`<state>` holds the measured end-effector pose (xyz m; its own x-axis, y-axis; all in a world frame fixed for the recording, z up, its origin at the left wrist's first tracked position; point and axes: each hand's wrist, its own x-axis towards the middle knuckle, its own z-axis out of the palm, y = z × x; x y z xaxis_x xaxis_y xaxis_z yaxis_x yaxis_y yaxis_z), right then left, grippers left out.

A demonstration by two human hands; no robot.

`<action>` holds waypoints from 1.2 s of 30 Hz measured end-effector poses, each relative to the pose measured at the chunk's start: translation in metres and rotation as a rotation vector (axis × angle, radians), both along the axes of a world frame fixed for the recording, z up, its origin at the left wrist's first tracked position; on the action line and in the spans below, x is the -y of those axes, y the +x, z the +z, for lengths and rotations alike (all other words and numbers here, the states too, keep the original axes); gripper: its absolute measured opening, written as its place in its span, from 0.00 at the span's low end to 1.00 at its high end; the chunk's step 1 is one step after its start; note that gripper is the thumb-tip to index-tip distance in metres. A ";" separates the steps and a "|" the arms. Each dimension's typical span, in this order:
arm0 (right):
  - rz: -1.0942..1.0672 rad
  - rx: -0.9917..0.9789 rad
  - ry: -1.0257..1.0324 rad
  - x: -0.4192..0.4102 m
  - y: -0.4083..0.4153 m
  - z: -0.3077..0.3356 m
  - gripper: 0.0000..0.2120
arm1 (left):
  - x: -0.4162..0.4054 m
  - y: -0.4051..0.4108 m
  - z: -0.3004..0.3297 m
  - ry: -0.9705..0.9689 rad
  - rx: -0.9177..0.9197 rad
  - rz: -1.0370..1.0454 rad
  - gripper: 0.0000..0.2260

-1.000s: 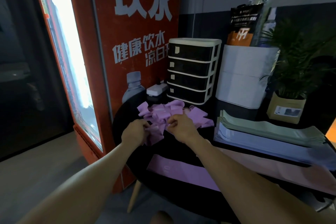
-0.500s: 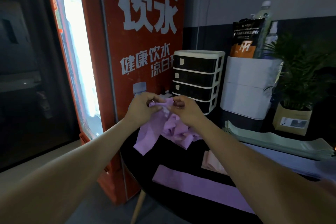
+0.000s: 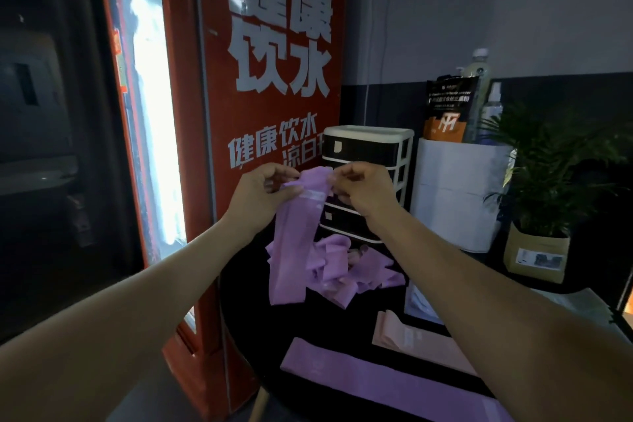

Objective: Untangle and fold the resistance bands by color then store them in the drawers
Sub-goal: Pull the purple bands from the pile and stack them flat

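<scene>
A purple resistance band (image 3: 294, 236) hangs straight down from both hands, lifted above the table. My left hand (image 3: 260, 193) pinches its top left corner and my right hand (image 3: 363, 188) pinches its top right edge. Below it a tangled heap of purple bands (image 3: 346, 267) lies on the black round table (image 3: 246, 319). One purple band (image 3: 376, 384) lies flat near the front, and a pink band (image 3: 411, 339) lies flat behind it. The small drawer unit (image 3: 368, 140), white frame with dark drawers, stands behind my hands with all visible drawers closed.
A red drinks cooler (image 3: 267, 79) stands close on the left of the table. A white container (image 3: 459, 188) with a pouch and bottles on top sits right of the drawers. A potted plant (image 3: 548, 188) stands at the far right.
Both hands have risen from the heap, pulling one purple band free so it now hangs full length. The camera has tilted upward.
</scene>
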<state>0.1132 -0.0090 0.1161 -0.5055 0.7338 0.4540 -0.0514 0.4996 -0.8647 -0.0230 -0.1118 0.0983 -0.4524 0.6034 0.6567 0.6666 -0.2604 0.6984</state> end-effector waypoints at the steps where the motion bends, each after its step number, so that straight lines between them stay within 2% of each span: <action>1: -0.006 -0.027 -0.012 0.000 0.003 0.005 0.04 | 0.001 0.001 0.003 0.009 0.024 0.011 0.08; 4: -0.025 -0.102 -0.084 -0.001 0.011 0.019 0.04 | 0.003 -0.001 0.008 0.022 0.054 0.054 0.05; 7: -0.032 -0.125 -0.111 -0.004 0.018 0.029 0.04 | 0.002 -0.003 0.011 -0.027 -0.020 0.108 0.04; 10: -0.002 -0.151 -0.150 -0.005 0.022 0.034 0.07 | 0.000 -0.004 0.013 -0.124 -0.115 0.151 0.06; 13: 0.026 -0.147 -0.174 -0.002 0.021 0.036 0.09 | -0.002 0.007 0.017 -0.157 -0.079 0.105 0.06; 18: -0.032 -0.045 -0.061 0.006 0.011 0.035 0.06 | -0.002 0.026 0.025 -0.129 0.053 -0.016 0.15; 23: -0.028 -0.017 -0.035 0.012 0.004 0.034 0.07 | -0.004 0.029 0.028 -0.095 -0.076 0.041 0.06; 29: -0.013 -0.004 -0.003 0.011 0.009 0.039 0.07 | -0.007 0.026 0.036 -0.037 -0.029 0.080 0.03; 31: 0.012 0.007 -0.012 0.012 0.012 0.042 0.03 | -0.006 0.028 0.039 -0.027 -0.031 0.067 0.01; 36: 0.040 0.008 0.015 0.014 0.015 0.047 0.12 | -0.001 0.030 0.048 -0.014 -0.028 0.044 0.02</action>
<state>0.1280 -0.0231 0.1627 -0.5379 0.7061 0.4605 -0.0651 0.5098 -0.8578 0.0072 -0.1110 0.1465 -0.4603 0.5929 0.6608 0.6963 -0.2206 0.6830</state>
